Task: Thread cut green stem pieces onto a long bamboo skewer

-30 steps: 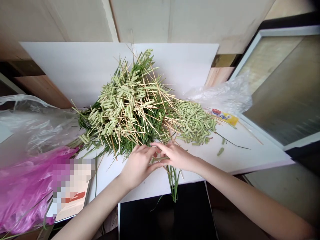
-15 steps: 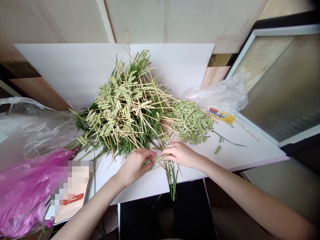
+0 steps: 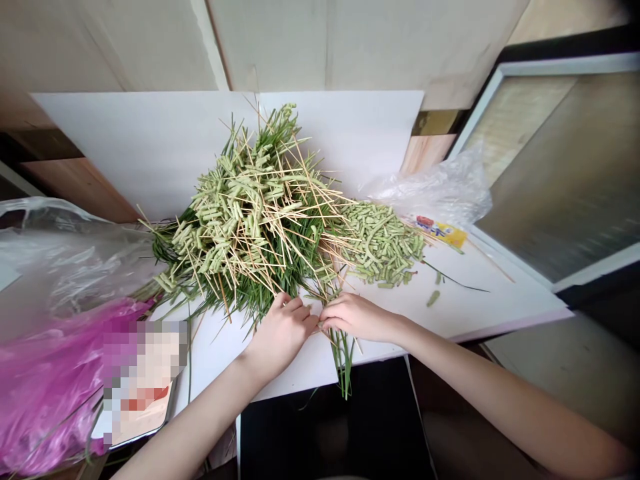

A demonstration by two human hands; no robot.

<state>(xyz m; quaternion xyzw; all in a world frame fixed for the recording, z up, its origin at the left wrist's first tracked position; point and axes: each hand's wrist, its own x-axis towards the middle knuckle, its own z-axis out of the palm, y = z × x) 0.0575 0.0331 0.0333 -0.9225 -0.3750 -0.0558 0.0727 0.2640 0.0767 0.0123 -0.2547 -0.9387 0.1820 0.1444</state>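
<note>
My left hand (image 3: pixel 286 328) is closed, its fingers curled near the front edge of the white table. Touching or nearly touching it, my right hand (image 3: pixel 357 317) is pinched with the fingertips together. A small greenish piece shows between the two hands, mostly hidden by the fingers. Behind them rises a large heap of green stalks with pale green pieces (image 3: pixel 235 200) and thin wooden sticks (image 3: pixel 280 243) on top. A lower pile of short cut green pieces (image 3: pixel 383 243) lies to its right. Long green leaves (image 3: pixel 343 367) hang over the table's edge below my right hand.
A phone (image 3: pixel 145 393) lies at the front left beside a pink plastic bag (image 3: pixel 55 380). Clear plastic (image 3: pixel 85 260) lies behind it. At the right are another clear bag (image 3: pixel 440 190), a yellow wrapper (image 3: pixel 450 235) and a loose green piece (image 3: pixel 433 298).
My left hand has turned and curled its fingers, closing in on my right fingertips. The green piece that showed between my hands is now mostly covered. The view has shifted slightly.
</note>
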